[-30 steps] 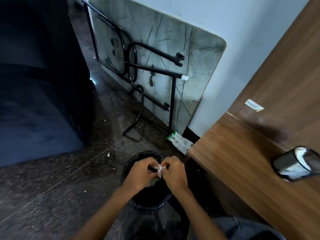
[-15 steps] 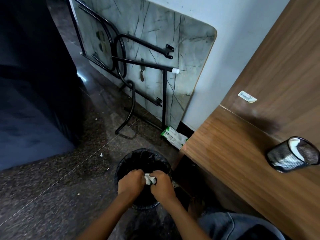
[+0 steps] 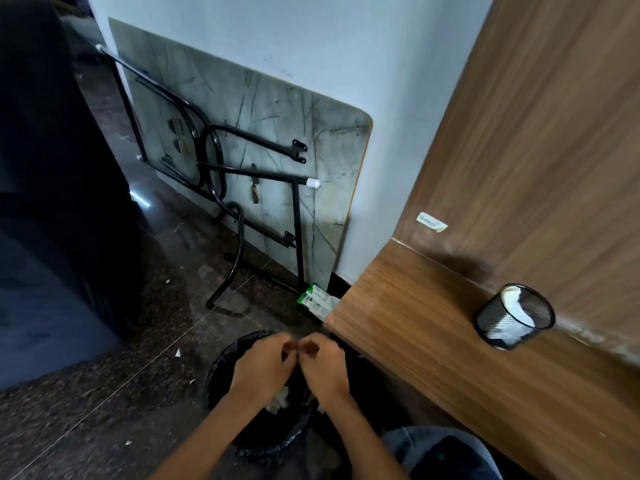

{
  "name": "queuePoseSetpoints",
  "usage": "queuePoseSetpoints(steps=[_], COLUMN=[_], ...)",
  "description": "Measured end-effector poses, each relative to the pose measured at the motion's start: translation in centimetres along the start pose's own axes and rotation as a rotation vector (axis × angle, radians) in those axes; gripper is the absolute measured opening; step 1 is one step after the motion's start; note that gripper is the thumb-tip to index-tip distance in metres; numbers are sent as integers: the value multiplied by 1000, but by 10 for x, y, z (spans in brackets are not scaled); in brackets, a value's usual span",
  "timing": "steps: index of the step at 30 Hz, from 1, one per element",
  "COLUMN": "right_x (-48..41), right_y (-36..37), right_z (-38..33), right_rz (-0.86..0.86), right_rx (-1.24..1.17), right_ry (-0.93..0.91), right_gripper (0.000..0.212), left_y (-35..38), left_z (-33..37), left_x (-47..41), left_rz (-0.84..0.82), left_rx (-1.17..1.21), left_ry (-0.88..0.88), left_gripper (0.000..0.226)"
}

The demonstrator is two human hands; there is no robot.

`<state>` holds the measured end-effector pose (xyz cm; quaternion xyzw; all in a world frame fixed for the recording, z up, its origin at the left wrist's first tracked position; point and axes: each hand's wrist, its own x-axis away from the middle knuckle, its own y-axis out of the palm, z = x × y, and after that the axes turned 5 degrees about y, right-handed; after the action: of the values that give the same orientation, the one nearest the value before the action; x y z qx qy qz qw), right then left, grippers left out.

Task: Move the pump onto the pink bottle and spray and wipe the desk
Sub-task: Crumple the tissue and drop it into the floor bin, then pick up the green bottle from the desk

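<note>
Above the black bin [image 3: 216, 372] by the corner of the desk [image 3: 433, 334], left hand [image 3: 266, 365] and right hand [image 3: 323, 367] curl on nothing I can see. The tissue wad [image 3: 278, 402], soft and light by my reckoning, lies inside. Pump, pink bottle: out of view.

Left hand [image 3: 265, 363] and right hand [image 3: 323, 367] side by side over the black bin [image 3: 220, 367], fingers curled, white scraps [image 3: 278, 402] in the bin below, wooden desk [image 3: 415, 323] at right, mesh cup [image 3: 514, 317] on it

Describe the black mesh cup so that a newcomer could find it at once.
Look at the wooden desk on the right. The mesh cup stands on it near the wooden back panel. Unlike the black bin on the floor, it is wire mesh with something white inside.
</note>
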<state>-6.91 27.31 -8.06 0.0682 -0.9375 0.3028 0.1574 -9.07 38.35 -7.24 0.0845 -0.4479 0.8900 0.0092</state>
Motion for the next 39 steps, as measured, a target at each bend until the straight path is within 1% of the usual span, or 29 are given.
queuePoseSetpoints(steps=[3,7,9,11,15,19,23,25,28,30,34,36,39], right_x=[9,30,46,66,105,138,163,172,175,171,157,149,144], right_y=[-53,-136,-181,-225,-295,-347,-388,-403,-418,-427,-438,-441,-443], right_z=[-11,-2,13,32,82,136,190,214,244,260,284,289,292], right_rz=[104,257,339,446,636,797,975,1095,1270,1266,1094,1053,1097], right_rx=[-138,-227,-269,-286,-281,-240,-158,-26,198,248,208,166,95], right_ry=[-65,-117,-128,-133,-95,-53,41,94,182,259,436,451,427], right_gripper=[15,13,17,20,16,18,18,19,27,38,63,66,61], left_y=[-13,-5,10,31,85,141,187,206,226,236,248,251,253], left_z=[51,131,177,220,300,363,411,429,444,449,452,449,444], left_x=[-7,-6,-1,6,28,54,79,86,87,84,77,73,68], left_rz=[54,100,75,40,-32,-106,-296,-361,-399,-399,-406,-412,-394], left_rx=[73,162,206,269,354,366,403,376,318,281,273,272,244], left_ry=[96,251,346,428,559,657,752,783,795,787,782,794,822], left_gripper=[12,22,24,20,20,22,29,35,35,33,28,26,24])
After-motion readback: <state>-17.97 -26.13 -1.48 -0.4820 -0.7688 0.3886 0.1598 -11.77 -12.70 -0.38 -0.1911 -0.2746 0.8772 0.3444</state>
